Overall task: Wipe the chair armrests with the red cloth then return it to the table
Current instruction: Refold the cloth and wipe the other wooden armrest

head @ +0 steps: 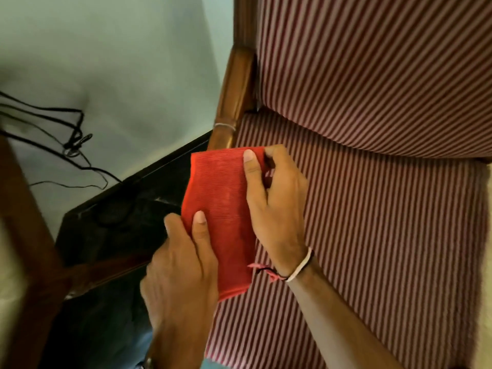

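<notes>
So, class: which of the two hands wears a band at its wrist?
The right hand, gripping the red cloth's far end, wears a white band; the left hand shows none.

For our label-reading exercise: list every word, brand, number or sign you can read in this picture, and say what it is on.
None can be read. The red cloth, the striped chair cushion, the wooden armrest and the wall carry no lettering. A small white mark shows by the right hand, too blurred to tell.

The red cloth [218, 209] covers most of the armrest [234, 94], the chair seat [372, 235] runs off frame, and the cables [53, 123] are blurry.
</notes>
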